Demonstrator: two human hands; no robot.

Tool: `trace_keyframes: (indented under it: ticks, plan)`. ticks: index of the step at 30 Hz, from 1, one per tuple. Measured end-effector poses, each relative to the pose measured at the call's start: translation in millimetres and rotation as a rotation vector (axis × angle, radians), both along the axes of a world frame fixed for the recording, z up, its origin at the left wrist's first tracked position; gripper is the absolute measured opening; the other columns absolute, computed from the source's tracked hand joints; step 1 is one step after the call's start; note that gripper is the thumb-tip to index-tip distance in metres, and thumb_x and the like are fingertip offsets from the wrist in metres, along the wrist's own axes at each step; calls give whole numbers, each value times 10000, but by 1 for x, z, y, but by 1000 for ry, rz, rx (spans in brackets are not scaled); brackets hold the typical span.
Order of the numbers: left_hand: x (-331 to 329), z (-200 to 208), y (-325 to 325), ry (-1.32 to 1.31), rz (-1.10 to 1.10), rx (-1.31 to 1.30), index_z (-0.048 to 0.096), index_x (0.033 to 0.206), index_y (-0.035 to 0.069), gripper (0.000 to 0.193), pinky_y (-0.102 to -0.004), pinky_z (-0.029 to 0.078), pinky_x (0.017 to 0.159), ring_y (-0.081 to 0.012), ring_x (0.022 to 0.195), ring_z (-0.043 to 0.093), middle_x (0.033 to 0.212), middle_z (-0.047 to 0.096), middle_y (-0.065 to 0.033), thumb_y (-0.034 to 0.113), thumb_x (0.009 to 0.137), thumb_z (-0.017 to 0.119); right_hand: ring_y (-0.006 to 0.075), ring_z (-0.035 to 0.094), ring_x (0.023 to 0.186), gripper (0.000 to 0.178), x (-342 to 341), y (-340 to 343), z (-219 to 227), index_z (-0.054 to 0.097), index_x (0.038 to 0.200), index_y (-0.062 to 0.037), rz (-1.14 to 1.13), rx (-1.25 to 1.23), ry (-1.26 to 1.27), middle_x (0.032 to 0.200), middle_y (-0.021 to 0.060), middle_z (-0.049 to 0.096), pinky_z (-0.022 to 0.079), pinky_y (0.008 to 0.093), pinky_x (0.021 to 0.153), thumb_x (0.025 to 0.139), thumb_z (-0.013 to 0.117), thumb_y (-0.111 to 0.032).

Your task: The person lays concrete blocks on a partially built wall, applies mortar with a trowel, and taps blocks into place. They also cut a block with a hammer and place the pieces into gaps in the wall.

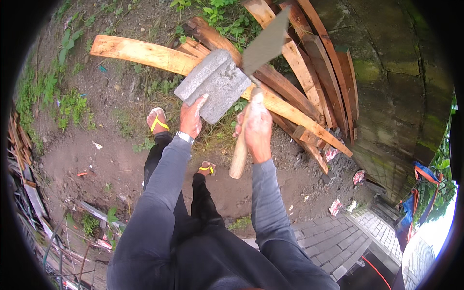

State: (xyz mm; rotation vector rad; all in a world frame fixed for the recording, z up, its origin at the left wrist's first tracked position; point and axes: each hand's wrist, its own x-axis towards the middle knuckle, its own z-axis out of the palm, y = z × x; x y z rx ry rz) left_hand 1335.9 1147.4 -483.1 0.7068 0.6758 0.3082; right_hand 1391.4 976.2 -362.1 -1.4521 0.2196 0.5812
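Note:
My left hand (192, 115) is closed round the near left edge of a grey concrete block (220, 84), thumb on top. The block is tilted, with a raised ridge along its far left side. In my right hand (256, 128) is a trowel with a pale wooden handle (240, 153). Its pointed metal blade (267, 42) is raised beyond the block's right side, close to its corner. The blade looks plain grey; whether mortar is on it I cannot tell. Below the block a long light plank (145, 54) passes.
Several timber boards (319, 63) are stacked at the far right, beside a mossy wall (386, 72). My sandalled feet (157, 122) stand on bare soil. Scrap wood (29, 179) lies at the left edge. Grey brick paving (333, 241) is at the lower right, near crumpled wrappers (335, 208).

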Motion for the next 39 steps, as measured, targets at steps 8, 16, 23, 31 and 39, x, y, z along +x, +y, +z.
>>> trace_keyframes:
  ticks: [8, 16, 23, 31, 39]
  plan:
    - [8, 17, -5, 23, -17, -40, 586, 1291, 3, 439, -350, 484, 986, -196, 1112, 639, 1207, 675, -79, 20, 877, 729, 194, 598, 564, 443, -3, 7, 27, 500, 994, -78, -336, 221, -565, 772, 73, 581, 529, 364, 490, 1033, 477, -519]
    - [1, 2, -6, 40, -5, -17, 557, 1315, -4, 482, -342, 477, 998, -196, 1121, 629, 1238, 657, -81, 21, 869, 738, 159, 560, 483, 237, -13, -2, -3, 501, 959, -61, -69, 28, -61, 682, 59, 558, 482, 309, 418, 1066, 457, -268]
    - [8, 9, -7, 8, -22, -44, 536, 1337, 6, 500, -346, 470, 1019, -189, 1153, 617, 1256, 649, -83, 29, 879, 735, 192, 585, 564, 286, 9, 6, 42, 523, 1052, -73, -393, 525, -650, 774, 74, 570, 536, 375, 508, 1017, 580, -351]
    - [8, 14, -3, 5, -16, -58, 541, 1332, 24, 470, -343, 481, 1013, -190, 1153, 619, 1256, 650, -79, 0, 894, 708, 190, 574, 480, 249, 9, 6, -15, 506, 973, -37, -12, -66, -28, 674, 83, 562, 489, 316, 421, 1050, 464, -271]
    - [2, 7, -7, 28, -8, -52, 536, 1343, 14, 487, -349, 476, 1010, -195, 1144, 621, 1253, 650, -77, 24, 891, 718, 207, 574, 529, 328, 8, -3, 39, 486, 1000, -60, -472, 515, -540, 731, 106, 567, 520, 346, 475, 1042, 494, -385]
